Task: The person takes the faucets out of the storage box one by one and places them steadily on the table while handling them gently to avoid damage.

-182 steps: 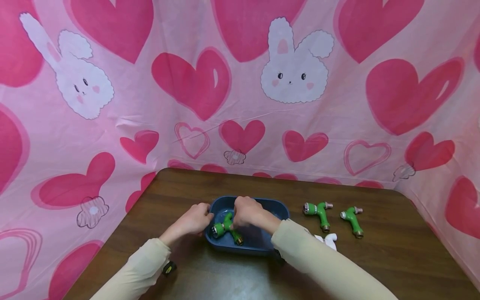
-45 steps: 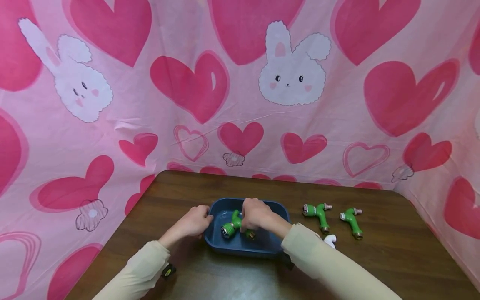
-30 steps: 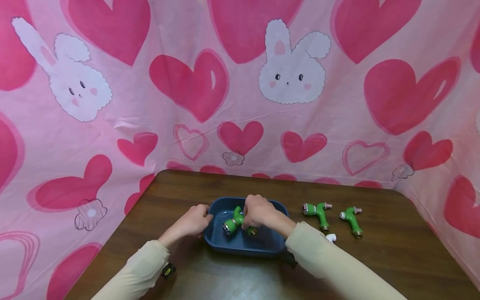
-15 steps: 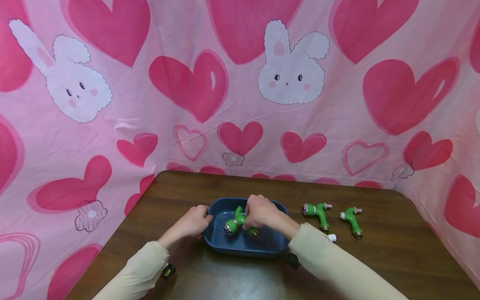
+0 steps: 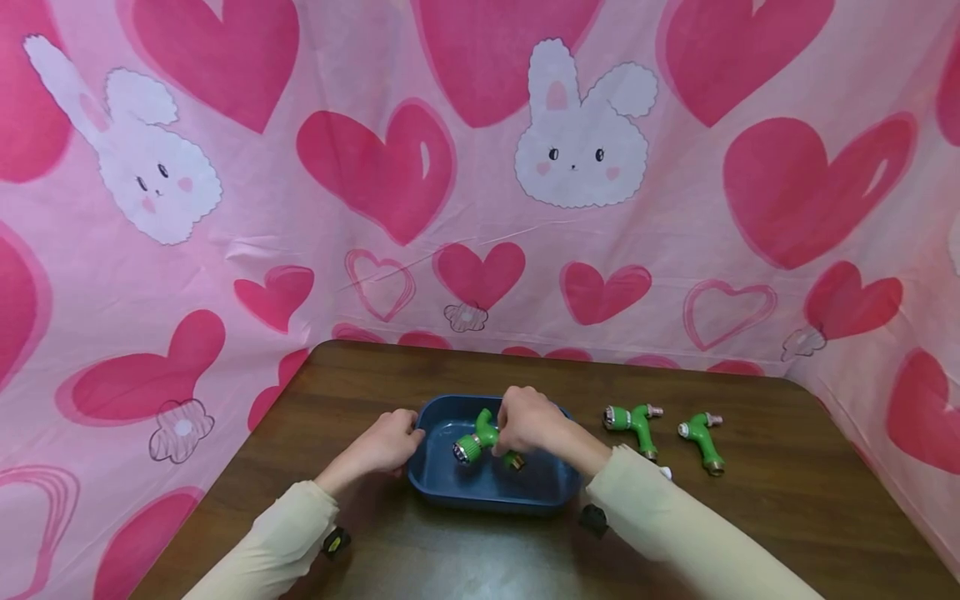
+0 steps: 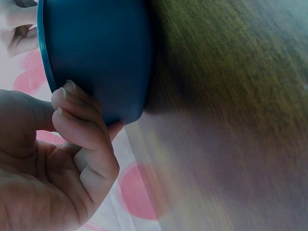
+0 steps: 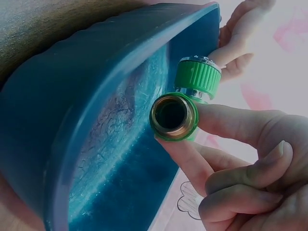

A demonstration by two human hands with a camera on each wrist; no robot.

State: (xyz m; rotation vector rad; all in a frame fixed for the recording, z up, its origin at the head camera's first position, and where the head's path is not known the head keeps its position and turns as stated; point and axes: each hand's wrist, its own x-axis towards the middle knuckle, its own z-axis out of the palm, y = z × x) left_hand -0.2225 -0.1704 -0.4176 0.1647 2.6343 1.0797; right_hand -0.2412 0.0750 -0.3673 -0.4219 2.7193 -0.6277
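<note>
A green tap (image 5: 486, 432) with a ribbed knob and an open brass threaded end (image 7: 171, 117) is held over the inside of a dark blue basin (image 5: 495, 502). My right hand (image 5: 528, 419) pinches the tap's body between thumb and fingers; in the right wrist view the threaded mouth faces the camera. At the basin's left end my left hand (image 5: 390, 442) grips the rim, with curled fingers (image 6: 89, 139) against the outer wall in the left wrist view. The basin's inner floor looks shiny and rippled in the right wrist view.
Two more green taps, one with a chrome-ended knob (image 5: 641, 433) and one with a white end (image 5: 702, 444), lie right of the basin on the brown wooden table (image 5: 375, 375). A white piece (image 5: 666, 472) is mostly hidden behind the right sleeve. Pink heart-printed cloth (image 5: 480, 208) surrounds the table.
My right hand has carried the tap rightward within the basin and slightly up. The right forearm now covers most of the white piece. My left hand stays on the rim.
</note>
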